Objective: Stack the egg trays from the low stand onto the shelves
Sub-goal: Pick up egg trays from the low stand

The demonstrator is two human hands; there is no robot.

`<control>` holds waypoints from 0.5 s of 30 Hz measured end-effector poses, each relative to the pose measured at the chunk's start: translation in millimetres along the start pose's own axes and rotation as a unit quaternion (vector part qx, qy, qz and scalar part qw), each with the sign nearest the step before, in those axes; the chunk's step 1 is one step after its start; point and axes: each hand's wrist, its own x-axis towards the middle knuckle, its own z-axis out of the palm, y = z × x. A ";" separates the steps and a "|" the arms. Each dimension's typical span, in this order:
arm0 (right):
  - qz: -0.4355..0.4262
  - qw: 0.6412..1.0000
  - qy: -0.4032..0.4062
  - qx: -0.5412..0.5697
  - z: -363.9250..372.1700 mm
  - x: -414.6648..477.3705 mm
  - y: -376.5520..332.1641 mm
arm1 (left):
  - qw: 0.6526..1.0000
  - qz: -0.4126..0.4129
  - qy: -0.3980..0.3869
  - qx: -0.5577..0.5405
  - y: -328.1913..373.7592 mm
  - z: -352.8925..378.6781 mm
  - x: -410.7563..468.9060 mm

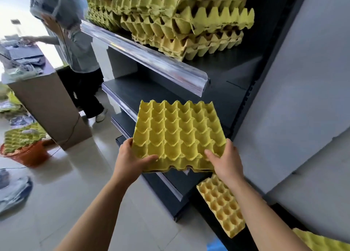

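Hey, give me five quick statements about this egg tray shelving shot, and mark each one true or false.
1. The left hand and right hand both grip the yellow egg tray. True.
2. The held tray is full of eggs. False: its cups are empty.
3. The stacks of egg trays sit on the upper shelf. True.
4. The orange basket stands on the right side. False: it is on the floor at far left.
5. Nobody else is in view. False: another person stands by a counter in the background.
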 end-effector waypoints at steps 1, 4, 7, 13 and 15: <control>-0.002 1.000 -0.004 0.003 10.0 11.5 -8.9 | 1.000 -0.004 0.002 0.000 -1.8 -4.6 15.9; -0.004 1.000 -0.020 -0.001 38.8 44.2 -35.0 | 1.000 -0.012 0.007 -0.014 -11.8 -17.9 61.7; -0.001 0.999 -0.036 -0.004 68.8 70.3 -62.0 | 1.000 -0.021 0.008 -0.016 -23.6 -34.6 104.0; 0.013 0.999 -0.038 -0.010 140.5 119.0 -117.4 | 1.000 -0.020 -0.010 -0.018 -48.0 -74.9 199.8; 0.022 0.999 -0.028 -0.005 166.3 132.4 -137.0 | 0.999 -0.019 -0.038 -0.011 -58.7 -90.7 235.7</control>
